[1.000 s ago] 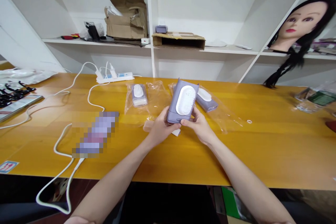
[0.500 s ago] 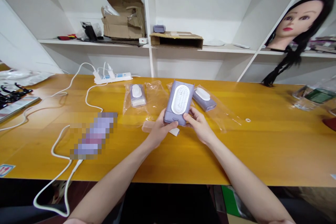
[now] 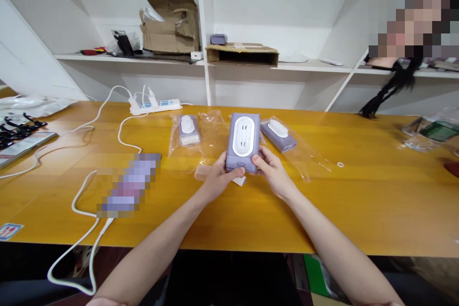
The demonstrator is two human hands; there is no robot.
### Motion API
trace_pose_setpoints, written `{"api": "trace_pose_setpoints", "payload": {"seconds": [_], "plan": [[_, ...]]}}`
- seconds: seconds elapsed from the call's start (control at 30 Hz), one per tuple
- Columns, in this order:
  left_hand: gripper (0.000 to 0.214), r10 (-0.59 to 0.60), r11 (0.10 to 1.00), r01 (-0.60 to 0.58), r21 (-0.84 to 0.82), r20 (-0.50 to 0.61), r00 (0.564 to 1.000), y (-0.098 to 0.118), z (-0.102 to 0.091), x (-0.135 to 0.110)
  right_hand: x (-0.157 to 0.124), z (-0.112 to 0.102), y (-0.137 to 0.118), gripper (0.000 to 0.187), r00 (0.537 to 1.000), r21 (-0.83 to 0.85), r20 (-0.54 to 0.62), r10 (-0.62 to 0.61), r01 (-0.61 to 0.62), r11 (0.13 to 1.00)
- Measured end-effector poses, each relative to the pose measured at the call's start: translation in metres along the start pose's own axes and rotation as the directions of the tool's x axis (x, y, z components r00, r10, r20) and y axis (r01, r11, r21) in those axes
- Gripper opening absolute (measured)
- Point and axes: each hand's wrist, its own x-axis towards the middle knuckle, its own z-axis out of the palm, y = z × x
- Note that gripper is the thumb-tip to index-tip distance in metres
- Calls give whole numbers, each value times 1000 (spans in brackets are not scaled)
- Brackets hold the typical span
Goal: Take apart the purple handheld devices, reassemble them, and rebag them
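A purple box-shaped device (image 3: 232, 162) with a white oval panel, small dark slots and a button at its lower end is held up above the table. My left hand (image 3: 216, 179) grips its lower left side, thumb along the bottom edge. On the lower right my right hand (image 3: 272, 172) closes round it, the thumb pressed on the front. Behind it lie two similar purple pieces with raised white ovals, a left piece (image 3: 189, 130) and a right piece (image 3: 278, 135), both on clear plastic wrapping (image 3: 211, 129). A translucent piece (image 3: 202, 172) lies partly hidden behind my left hand.
A phone-like device (image 3: 129, 185), blurred out, lies on the left with a white cable (image 3: 73, 201). A power strip (image 3: 156, 106) stands at the table's back. Cardboard boxes fill part of the shelf (image 3: 304, 68). A small white ring (image 3: 340, 164) and a clear bottle (image 3: 430, 129) are on the right.
The purple device has turned slightly and its top tips further left and down, so the slots in its oval panel show more clearly. Both hands keep their hold.
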Motion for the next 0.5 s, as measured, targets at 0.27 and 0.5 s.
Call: {"api": "trace_pose_setpoints", "payload": {"seconds": [0.27, 0.5], "plan": [[46, 59, 995, -56, 86, -39, 997, 2, 1, -1, 0, 0, 0, 39, 1000, -46, -7, -5, 5, 999], [61, 106, 994, -104, 35, -65, 992, -5, 2, 2, 2, 1, 1, 37, 999, 64, 19, -48, 46, 997]]}}
